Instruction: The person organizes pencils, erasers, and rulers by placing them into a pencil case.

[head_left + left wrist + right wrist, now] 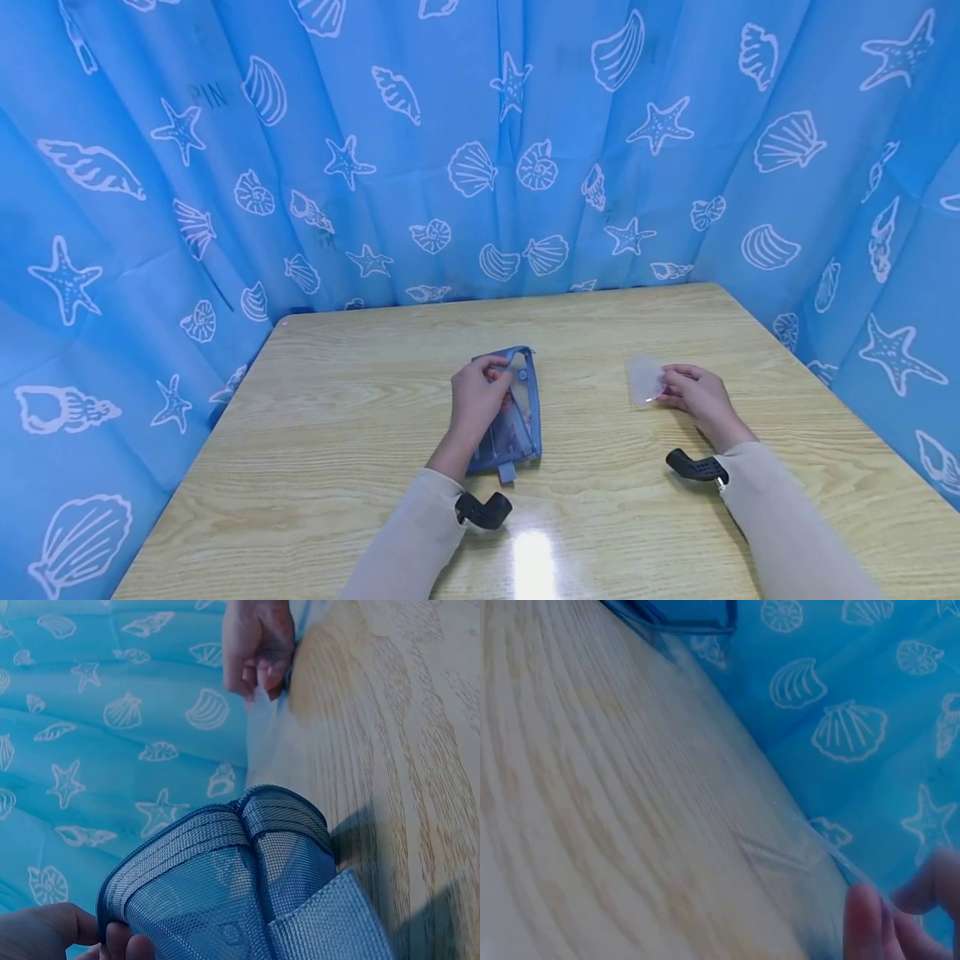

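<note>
A blue mesh zip pouch (498, 450) lies near the middle of the table in the head view. My left hand (475, 398) pinches its edge, and the top appears parted there. Up close in the left wrist view, the pouch (195, 892) shows woven trim and a fabric tab (330, 919); its contents cannot be made out. To the right, my right hand (697, 396) pinches one edge of a thin, clear plastic piece (643, 379), flat and roughly rectangular. In the right wrist view this piece (780, 851) is nearly see-through between thumb and fingers.
The wood-grain table (360, 400) ends at a blue curtain (420, 167) with white shells and starfish, which also hangs along both sides. Black curved wrist mounts (483, 510) stick out from the sleeves. Bright glare marks the table's front.
</note>
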`<action>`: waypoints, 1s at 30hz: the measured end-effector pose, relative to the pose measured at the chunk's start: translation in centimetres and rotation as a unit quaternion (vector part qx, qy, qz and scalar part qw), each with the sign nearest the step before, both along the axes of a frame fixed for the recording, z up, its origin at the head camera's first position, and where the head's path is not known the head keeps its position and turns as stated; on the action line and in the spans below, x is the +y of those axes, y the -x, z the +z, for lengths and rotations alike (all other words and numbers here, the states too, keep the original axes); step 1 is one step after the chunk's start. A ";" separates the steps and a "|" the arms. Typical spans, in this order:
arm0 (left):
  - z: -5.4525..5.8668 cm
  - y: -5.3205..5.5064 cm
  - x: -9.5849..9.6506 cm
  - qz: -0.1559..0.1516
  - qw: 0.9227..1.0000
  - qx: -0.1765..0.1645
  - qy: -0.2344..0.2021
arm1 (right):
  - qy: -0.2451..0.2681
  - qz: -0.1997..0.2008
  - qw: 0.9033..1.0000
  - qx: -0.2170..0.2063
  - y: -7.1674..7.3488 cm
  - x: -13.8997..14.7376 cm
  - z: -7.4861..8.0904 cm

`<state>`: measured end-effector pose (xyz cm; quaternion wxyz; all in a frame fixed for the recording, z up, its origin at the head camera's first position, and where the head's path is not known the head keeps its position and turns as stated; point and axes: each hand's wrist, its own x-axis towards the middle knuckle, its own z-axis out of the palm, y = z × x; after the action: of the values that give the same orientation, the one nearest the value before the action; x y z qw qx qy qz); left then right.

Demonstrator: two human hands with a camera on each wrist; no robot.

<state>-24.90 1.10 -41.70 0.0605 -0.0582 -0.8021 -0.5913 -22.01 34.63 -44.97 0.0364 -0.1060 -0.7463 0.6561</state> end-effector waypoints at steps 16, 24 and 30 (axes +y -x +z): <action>0.2 -0.1 0.0 0.000 1.000 -0.001 0.007 | 0.038 0.033 0.999 -0.010 -0.7 -4.5 0.1; 0.4 -0.3 0.1 0.001 1.000 -0.005 0.004 | 0.085 0.049 0.995 -0.014 -0.9 -6.1 0.1; 0.4 -0.3 0.1 0.003 1.000 -0.009 0.005 | 0.091 0.057 0.994 -0.012 -1.0 -7.4 0.0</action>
<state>-24.56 1.25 -41.29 0.0552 -0.0509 -0.8058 -0.5875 -21.01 27.25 -44.99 -0.0202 -0.0742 -0.6886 0.7211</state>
